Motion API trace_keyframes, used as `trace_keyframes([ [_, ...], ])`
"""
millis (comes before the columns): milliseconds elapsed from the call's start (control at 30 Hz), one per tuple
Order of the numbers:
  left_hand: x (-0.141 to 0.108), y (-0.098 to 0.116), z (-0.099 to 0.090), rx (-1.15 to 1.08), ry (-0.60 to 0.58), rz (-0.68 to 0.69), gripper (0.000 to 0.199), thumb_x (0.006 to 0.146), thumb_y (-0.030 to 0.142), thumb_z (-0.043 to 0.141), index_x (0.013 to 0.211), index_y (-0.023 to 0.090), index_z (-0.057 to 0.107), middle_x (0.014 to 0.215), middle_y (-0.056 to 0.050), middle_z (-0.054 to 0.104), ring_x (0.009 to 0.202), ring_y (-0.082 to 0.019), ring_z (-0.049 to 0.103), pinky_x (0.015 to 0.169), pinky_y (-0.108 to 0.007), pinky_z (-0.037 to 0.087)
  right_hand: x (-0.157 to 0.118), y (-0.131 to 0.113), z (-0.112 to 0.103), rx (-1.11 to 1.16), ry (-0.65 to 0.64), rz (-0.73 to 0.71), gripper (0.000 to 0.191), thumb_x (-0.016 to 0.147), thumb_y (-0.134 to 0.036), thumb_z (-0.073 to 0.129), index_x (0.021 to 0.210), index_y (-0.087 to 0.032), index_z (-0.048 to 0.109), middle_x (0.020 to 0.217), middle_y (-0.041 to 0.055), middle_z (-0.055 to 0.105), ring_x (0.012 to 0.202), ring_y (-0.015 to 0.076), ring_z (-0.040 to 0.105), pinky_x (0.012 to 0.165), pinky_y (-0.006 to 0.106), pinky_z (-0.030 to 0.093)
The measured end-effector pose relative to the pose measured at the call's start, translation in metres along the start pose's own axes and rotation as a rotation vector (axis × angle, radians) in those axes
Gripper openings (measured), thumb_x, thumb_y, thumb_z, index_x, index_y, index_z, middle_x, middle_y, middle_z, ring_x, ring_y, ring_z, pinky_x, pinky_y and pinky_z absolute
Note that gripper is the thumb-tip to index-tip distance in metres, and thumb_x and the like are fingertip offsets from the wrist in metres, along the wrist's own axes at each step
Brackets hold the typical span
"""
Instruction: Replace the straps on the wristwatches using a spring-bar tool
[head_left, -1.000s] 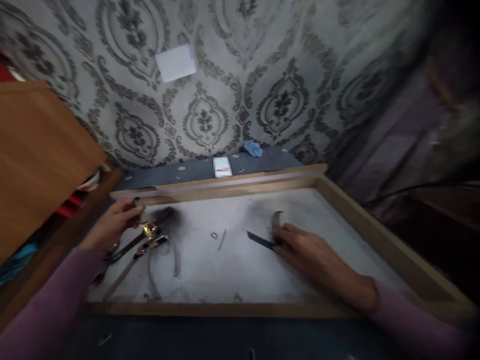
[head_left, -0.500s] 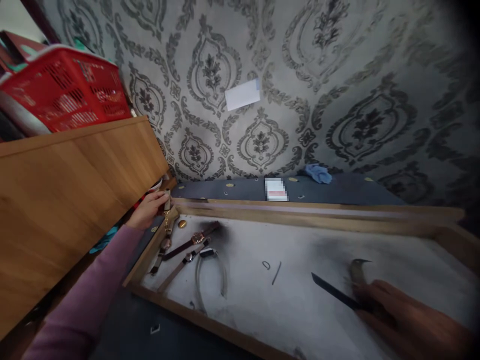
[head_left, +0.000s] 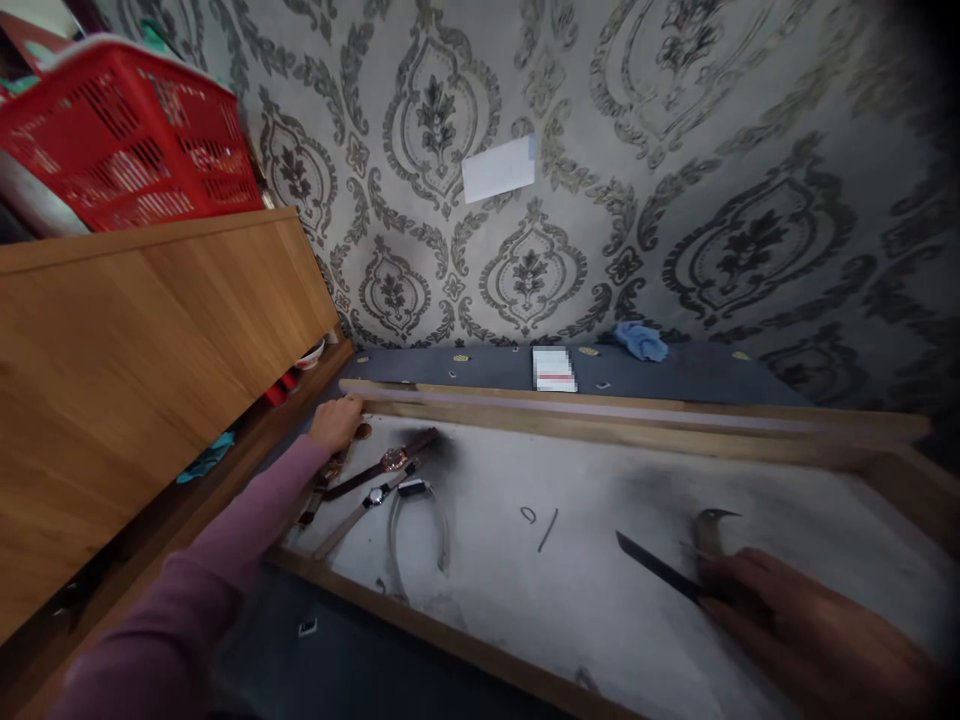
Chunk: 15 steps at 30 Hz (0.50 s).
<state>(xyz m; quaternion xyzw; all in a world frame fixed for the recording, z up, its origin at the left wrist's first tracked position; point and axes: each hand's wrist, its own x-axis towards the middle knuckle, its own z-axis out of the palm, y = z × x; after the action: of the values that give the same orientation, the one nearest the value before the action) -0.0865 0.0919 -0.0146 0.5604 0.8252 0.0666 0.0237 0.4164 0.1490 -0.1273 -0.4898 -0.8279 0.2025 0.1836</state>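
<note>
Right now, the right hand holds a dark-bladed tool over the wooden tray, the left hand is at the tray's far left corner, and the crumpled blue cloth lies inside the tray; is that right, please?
One detail is off: the head view shows the blue cloth outside the wooden tray, beyond its far side. The right hand, dark-bladed tool and left hand are as you say.

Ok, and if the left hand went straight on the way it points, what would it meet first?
Probably the tray's far wooden wall, near the corner; the fingers of the left hand look almost at it, though depth is unclear.
</note>
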Motion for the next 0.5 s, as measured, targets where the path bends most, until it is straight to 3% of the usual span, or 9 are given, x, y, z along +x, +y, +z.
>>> trace_keyframes([
  [133, -0.015, 0.016, 0.0, 0.093, 0.007, 0.069, 0.023, 0.093, 0.026, 0.049, 0.111, 0.015, 0.057, 0.111, -0.011, 0.061, 0.103, -0.025, 0.058, 0.088, -0.042, 0.046, -0.001, -0.013, -0.007, -0.041, -0.017, 0.014, 0.024, 0.077, -0.045, 0.048, 0.075, -0.029, 0.066, 0.075, 0.0088, 0.065, 0.058, 0.0248, 0.064, 0.054, 0.038, 0.049],
  [233, -0.029, 0.029, 0.005, 0.089, -0.114, 0.189, 0.012, 0.085, 0.025, 0.054, 0.094, 0.019, 0.061, 0.091, -0.004, 0.066, 0.091, -0.021, 0.06, 0.078, -0.03, 0.045, 0.0, -0.025, -0.015, -0.081, -0.034, 0.037, 0.029, 0.077, -0.048, 0.044, 0.073, -0.028, 0.065, 0.076, 0.0081, 0.065, 0.06, 0.0247, 0.065, 0.052, 0.037, 0.05],
  [300, -0.038, 0.036, 0.011, 0.082, -0.164, 0.236, 0.01, 0.083, 0.026, 0.055, 0.089, 0.02, 0.06, 0.089, -0.003, 0.065, 0.086, -0.02, 0.06, 0.074, -0.027, 0.043, 0.0, -0.032, -0.019, -0.095, -0.034, 0.03, 0.031, 0.076, -0.049, 0.043, 0.075, -0.027, 0.065, 0.079, 0.0079, 0.066, 0.06, 0.0242, 0.066, 0.052, 0.037, 0.05],
  [400, -0.047, 0.039, 0.019, 0.077, -0.171, 0.238, 0.01, 0.081, 0.024, 0.053, 0.09, 0.019, 0.056, 0.096, -0.006, 0.062, 0.088, -0.021, 0.058, 0.075, -0.029, 0.041, -0.001, -0.038, -0.023, -0.104, -0.024, 0.008, 0.032, 0.078, -0.049, 0.042, 0.078, -0.026, 0.065, 0.081, 0.0071, 0.066, 0.061, 0.0231, 0.065, 0.054, 0.036, 0.051],
  [500, -0.047, 0.037, 0.024, 0.051, -0.185, 0.214, 0.01, 0.08, 0.023, 0.053, 0.09, 0.02, 0.053, 0.089, -0.004, 0.06, 0.082, -0.021, 0.058, 0.068, -0.027, 0.039, -0.002, -0.041, -0.025, -0.105, -0.017, 0.0, 0.034, 0.078, -0.049, 0.039, 0.076, -0.025, 0.064, 0.077, 0.0066, 0.064, 0.058, 0.0222, 0.064, 0.053, 0.035, 0.05],
])
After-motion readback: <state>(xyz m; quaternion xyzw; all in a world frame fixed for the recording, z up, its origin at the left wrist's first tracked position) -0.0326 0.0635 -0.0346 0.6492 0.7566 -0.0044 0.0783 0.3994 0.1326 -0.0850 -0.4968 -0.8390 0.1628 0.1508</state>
